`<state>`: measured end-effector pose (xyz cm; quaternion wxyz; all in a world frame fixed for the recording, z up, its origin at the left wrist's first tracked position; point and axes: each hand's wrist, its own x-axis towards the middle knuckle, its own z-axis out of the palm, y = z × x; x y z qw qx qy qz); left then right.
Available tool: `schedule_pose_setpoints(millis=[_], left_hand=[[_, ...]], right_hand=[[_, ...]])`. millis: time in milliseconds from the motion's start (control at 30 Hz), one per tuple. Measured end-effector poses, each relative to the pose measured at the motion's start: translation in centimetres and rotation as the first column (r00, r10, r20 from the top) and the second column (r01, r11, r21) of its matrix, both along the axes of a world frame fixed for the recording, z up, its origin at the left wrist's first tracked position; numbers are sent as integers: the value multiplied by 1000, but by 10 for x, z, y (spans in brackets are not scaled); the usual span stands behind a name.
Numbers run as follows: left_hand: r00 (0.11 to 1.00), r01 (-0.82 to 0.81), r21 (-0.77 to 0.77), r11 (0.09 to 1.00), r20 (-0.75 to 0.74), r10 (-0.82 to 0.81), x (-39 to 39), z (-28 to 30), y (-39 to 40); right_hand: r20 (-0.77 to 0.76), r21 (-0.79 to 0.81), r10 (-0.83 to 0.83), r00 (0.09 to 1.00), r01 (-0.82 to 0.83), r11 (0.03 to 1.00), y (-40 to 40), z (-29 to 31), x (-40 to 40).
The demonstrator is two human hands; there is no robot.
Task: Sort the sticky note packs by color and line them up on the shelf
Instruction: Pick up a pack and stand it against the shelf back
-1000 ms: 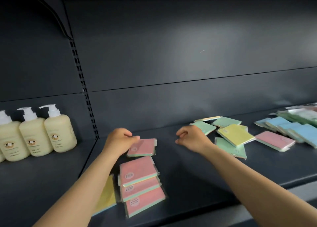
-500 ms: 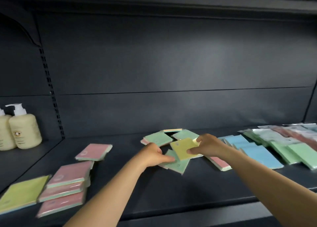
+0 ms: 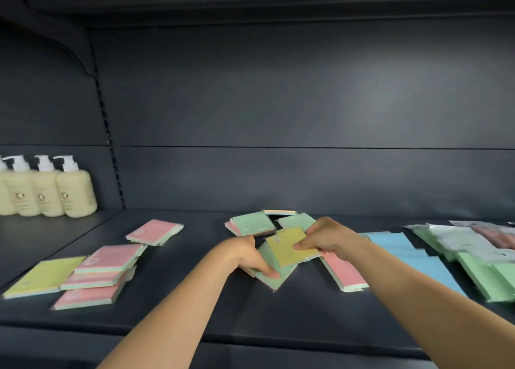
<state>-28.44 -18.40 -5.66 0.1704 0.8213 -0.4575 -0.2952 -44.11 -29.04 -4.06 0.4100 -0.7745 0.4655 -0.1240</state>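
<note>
Wrapped yellow pack (image 3: 289,246) pinched in right hand (image 3: 331,237), left hand (image 3: 250,254) seemingly gripping green pack (image 3: 274,278) beneath.

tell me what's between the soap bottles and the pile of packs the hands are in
In the head view: four pink packs and one yellow pack on the shelf.

Two bare forearms and hands, left (image 3: 248,257) and right (image 3: 331,237), with no sleeves, rings or watch showing

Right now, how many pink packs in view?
6, maybe more hidden. Four on the left: back one, then three overlapping. One under the right hand. One edge under a green pack.
</note>
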Motion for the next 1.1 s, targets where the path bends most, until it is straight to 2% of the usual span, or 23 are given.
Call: schedule_pose_setpoints(millis=[167, 267, 367, 600, 767, 933, 1000, 1100], left_hand=[[971, -70, -126, 990, -237, 39, 3, -1, 11], [885, -253, -249, 935, -450, 119, 9, 1, 23], [799, -431, -345, 834, -575, 176, 18, 4, 36], [733, -592, -464, 659, -651, 200, 54, 23, 76], [723, -636, -520, 570, -660, 205, 94, 33, 115], [635, -738, -515, 436, -749, 189, 168, 45, 172], [598, -772, -498, 394, -779, 186, 204, 49, 198], [558, -799, -466, 379, -810, 180, 255, 51, 233]], right_hand=[[266, 218, 10, 964, -70, 973, -1, 1, -9], [329, 230, -25, 944, -55, 972, -1, 1, -12], [389, 262, -68, 919, -39, 964, -2, 1, -14], [536, 266, -87, 840, -70, 961, 23, 19, 7], [544, 320, -85, 835, -112, 941, 57, 33, 52], [495, 449, 3, 869, -258, 855, 110, 48, 121], [482, 445, 41, 875, -285, 849, 137, 50, 155], [484, 403, 34, 874, -258, 878, 172, 42, 211]])
